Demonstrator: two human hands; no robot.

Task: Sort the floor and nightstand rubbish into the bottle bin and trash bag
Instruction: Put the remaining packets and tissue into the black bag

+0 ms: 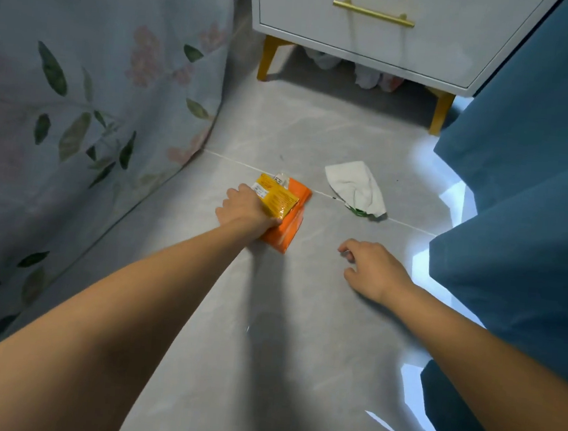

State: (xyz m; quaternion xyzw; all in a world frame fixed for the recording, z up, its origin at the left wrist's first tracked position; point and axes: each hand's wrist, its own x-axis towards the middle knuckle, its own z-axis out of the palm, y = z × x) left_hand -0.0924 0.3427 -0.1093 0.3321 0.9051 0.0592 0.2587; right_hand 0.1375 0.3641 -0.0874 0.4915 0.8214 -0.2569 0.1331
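Left hand [245, 210] fingers grasp the yellow and orange wrappers [284, 212] on the floor [301, 320]. Right hand [372, 269] hovers, fingers loosely curled, holding nothing. A tissue [355, 187] lies nearby.

Grey tiled floor [299, 337], white nightstand [377, 34]

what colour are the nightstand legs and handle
Gold-yellow: both the nightstand legs and the drawer handle, seen in the head view.

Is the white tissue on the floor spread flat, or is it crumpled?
Crumpled. The white tissue lies on the floor with creases and bunched folds, and one end is pinched narrower than the other.
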